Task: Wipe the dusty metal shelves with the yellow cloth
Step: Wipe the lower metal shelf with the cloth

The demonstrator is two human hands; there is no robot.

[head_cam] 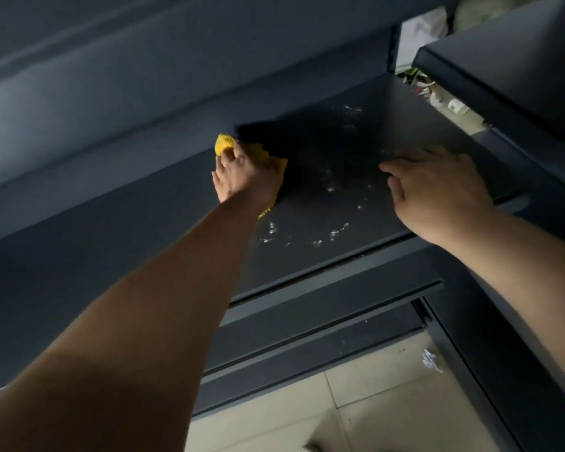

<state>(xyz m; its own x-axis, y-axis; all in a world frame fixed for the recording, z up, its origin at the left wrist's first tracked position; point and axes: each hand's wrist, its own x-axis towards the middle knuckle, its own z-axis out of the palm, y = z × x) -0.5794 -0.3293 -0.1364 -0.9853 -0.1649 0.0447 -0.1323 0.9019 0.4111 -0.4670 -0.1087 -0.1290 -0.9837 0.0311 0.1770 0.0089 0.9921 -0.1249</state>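
Our left hand (247, 172) gripped the yellow cloth (224, 144), bunched under its palm on the metal shelf (137, 223); our right hand (437, 187) lay flat.

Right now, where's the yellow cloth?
Head view: the yellow cloth sits left of centre under the left hand on the metal shelf, beside white specks.

1. Left of the left hand (247, 177) and yellow cloth (224, 145), the shelf (111, 239) runs bare.
2. Between the hands the shelf lies open, specked with white dust (331, 189).
3. An upper shelf (503, 66) overhangs the right end, beyond the right hand (437, 194).
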